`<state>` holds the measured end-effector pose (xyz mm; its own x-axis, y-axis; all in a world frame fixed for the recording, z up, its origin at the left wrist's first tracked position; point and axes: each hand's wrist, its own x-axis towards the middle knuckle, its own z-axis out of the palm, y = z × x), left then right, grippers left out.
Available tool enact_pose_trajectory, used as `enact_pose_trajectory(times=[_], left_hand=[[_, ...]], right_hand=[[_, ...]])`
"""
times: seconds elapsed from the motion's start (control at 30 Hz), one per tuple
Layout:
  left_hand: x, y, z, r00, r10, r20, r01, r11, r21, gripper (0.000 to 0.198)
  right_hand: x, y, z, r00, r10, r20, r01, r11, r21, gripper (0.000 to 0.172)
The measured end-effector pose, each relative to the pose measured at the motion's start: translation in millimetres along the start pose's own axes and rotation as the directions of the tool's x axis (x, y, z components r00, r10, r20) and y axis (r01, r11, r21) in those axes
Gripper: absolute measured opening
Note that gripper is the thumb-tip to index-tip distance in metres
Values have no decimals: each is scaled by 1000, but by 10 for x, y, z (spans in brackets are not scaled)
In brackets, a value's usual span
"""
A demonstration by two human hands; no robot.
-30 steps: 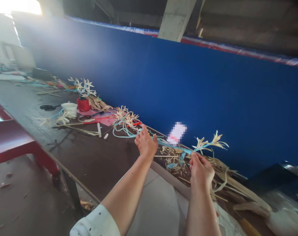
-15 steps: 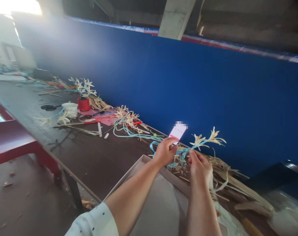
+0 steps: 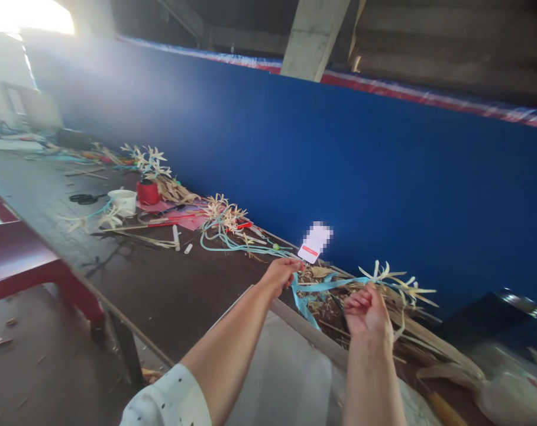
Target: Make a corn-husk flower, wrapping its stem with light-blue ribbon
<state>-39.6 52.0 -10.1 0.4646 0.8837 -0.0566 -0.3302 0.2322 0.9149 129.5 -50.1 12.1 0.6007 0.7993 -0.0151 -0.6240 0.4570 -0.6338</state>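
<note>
My right hand (image 3: 366,312) pinches the stem of a spray of pale dried-leaf flowers (image 3: 414,290), which points right, away from me. A light-blue ribbon (image 3: 326,285) runs from that stem leftward to my left hand (image 3: 281,277). The left fingers are closed on the ribbon, and a loose length of it hangs down between the hands. Just behind the left hand a phone (image 3: 310,253) with a lit screen stands propped up. Dried husk strips (image 3: 446,340) and scraps lie below and right of the right hand.
Finished pale flowers (image 3: 224,212) with blue stems lie along the back of the dark table (image 3: 175,290). Farther left are a red thread spool (image 3: 148,193), a white cup (image 3: 123,202) and black scissors (image 3: 86,199). A tray edge (image 3: 310,331) sits before me; a blue partition (image 3: 251,142) stands behind.
My hands have moved apart, the right one going right and down with the flower spray, the left one slightly left. The blue ribbon is now stretched out between them.
</note>
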Motion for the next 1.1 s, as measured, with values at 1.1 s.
enact_pose_trajectory(times=[1.1], left_hand=[[-277, 176, 189, 933, 228, 280, -308, 907, 286, 40]], right_hand=[[-324, 218, 385, 996, 27, 80, 31, 761, -648, 34]])
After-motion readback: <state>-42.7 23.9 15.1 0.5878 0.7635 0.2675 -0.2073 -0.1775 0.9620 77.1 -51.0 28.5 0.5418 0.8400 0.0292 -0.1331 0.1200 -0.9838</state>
